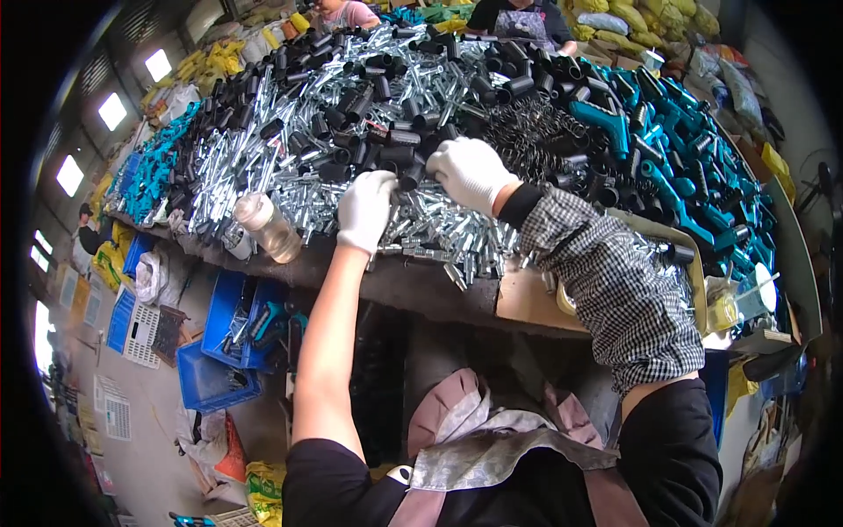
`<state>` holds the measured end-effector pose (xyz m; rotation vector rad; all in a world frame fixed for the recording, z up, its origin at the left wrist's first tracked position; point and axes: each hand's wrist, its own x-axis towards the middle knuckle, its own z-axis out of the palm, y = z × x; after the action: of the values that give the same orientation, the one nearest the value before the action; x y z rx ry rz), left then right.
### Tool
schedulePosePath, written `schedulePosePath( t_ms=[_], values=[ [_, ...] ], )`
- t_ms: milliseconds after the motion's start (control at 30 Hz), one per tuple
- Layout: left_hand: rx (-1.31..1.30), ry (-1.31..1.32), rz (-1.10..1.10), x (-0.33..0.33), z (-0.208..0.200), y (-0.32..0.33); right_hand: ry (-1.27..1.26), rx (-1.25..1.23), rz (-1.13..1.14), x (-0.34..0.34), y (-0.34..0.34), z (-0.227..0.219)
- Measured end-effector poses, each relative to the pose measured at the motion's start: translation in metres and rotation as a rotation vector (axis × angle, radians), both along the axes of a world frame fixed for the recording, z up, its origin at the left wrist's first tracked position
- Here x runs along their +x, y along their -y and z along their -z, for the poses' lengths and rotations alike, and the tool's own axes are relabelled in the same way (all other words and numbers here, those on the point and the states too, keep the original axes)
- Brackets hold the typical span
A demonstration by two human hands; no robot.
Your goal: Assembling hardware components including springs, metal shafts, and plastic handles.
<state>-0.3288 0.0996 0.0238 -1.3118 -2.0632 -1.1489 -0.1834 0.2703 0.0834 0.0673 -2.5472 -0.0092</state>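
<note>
Both my hands wear white gloves and work at the middle of a heaped table. My left hand (365, 211) has its fingers curled together beside the black tubes, at the edge of the small metal pieces (439, 227). Further right and slightly farther away, my right hand (474, 176) is bent downward with its fingertips drawn together. What either hand grips is hidden by the fingers. A short black tube (398, 155) lies between them, with another black tube (409, 182) just below it. Dark coiled springs (527, 132) are piled beyond my right hand.
A lidded clear jar (268, 230) stands at the table's front left. Long silver rods (233, 162) lie behind it. Teal tool housings (672, 176) cover the right side. Blue bins (230, 321) sit below left. Two people (527, 22) are across the table.
</note>
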Motion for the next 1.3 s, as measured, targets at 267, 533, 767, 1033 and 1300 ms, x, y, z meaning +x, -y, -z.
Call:
schedulePosePath(
  t_ms=[267,533,767,1033,1300],
  values=[
    [0.486,0.140,-0.007,0.114,0.022,0.044,0.071,-0.040,0.324,-0.071,-0.084,-0.032],
    [0.518,0.696,0.069,0.115,0.057,0.047,0.163,-0.171,0.167,-0.156,-0.085,-0.020],
    [0.372,0.664,0.137,0.113,0.053,0.051,0.245,0.040,0.174,-0.234,-0.064,-0.008],
    [0.319,0.655,0.175,0.115,0.041,0.055,0.234,0.201,0.088,-0.277,-0.076,0.000],
    [0.267,0.524,0.223,0.107,0.050,0.062,0.308,0.168,0.272,-0.288,-0.044,0.001]
  ],
)
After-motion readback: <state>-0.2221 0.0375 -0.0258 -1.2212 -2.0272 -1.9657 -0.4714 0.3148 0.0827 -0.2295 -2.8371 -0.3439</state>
